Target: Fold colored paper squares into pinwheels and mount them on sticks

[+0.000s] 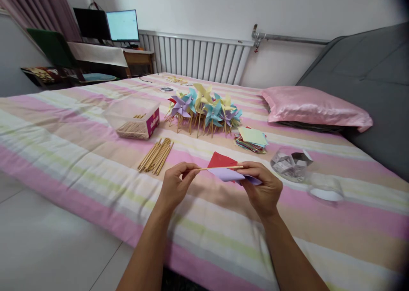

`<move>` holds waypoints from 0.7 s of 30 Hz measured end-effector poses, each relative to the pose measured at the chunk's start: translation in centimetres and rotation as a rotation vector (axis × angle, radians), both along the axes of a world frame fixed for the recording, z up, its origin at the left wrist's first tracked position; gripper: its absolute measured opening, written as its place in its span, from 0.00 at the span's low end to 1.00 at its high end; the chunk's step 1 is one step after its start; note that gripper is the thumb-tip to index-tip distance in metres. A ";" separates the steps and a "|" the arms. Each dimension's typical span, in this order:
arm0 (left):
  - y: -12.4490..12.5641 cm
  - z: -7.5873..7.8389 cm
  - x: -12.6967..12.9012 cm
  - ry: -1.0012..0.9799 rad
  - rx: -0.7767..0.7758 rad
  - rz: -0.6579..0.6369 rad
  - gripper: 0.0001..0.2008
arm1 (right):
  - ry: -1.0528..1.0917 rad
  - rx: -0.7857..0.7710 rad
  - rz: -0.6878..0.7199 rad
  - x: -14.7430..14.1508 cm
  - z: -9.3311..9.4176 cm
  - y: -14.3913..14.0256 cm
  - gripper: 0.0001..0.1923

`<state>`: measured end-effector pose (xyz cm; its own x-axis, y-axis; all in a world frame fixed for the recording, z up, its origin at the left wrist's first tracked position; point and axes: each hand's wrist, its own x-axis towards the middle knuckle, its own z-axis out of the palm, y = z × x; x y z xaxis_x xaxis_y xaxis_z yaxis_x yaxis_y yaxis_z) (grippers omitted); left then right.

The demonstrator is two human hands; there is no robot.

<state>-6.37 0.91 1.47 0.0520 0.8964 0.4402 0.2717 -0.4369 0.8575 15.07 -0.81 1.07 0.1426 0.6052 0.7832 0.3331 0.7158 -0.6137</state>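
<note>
From the head view, we've got both hands out in front, nearer to us than the cluster of paper pinwheels (203,96). Our left hand (179,182) has thumb and forefinger closed on one end of a thin wooden stick (220,168); our right hand (262,186) is closed at its other end, pinching purple paper (225,174) as well. Stick and paper sit between our hands, in front of the pinwheels.

Here's the danger: squeeze too hard on the right and the paper could crease or tear; pinch too lightly on the left and the slim stick could roll or swing loose. The purple hides part of a red paper sheet (220,159), so we can't tell if they touch; if they do, one could drag the other.

Underneath, a striped bedspread (105,184), soft and rumpled, so loose sticks (156,155), front-left of the pinwheels, could roll if it's tugged. Left of the pinwheels, a clear plastic box (153,120); right, a stack of coloured paper (252,136), then a pink pillow (316,108) by a grey headboard (367,78). Behind them, a white radiator (198,59); far back-left, a lit monitor (123,25).
</note>
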 end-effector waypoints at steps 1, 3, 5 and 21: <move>0.0 0.0 0.0 0.001 -0.006 -0.002 0.07 | -0.002 0.003 0.001 0.0 0.0 0.0 0.10; -0.1 0.0 0.0 0.008 -0.015 -0.004 0.07 | -0.004 0.005 0.002 0.0 0.0 0.0 0.11; -0.1 0.1 0.0 0.014 -0.019 -0.003 0.07 | -0.003 0.001 0.007 0.0 0.1 -0.1 0.11; 0.0 0.0 -0.1 0.002 -0.007 0.005 0.07 | 0.018 -0.010 0.024 -0.1 0.1 0.1 0.11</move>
<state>-6.43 0.87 1.46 0.0486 0.8999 0.4334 0.2758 -0.4291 0.8601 14.93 -0.67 1.15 0.1419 0.6165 0.7745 0.3046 0.7172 -0.6268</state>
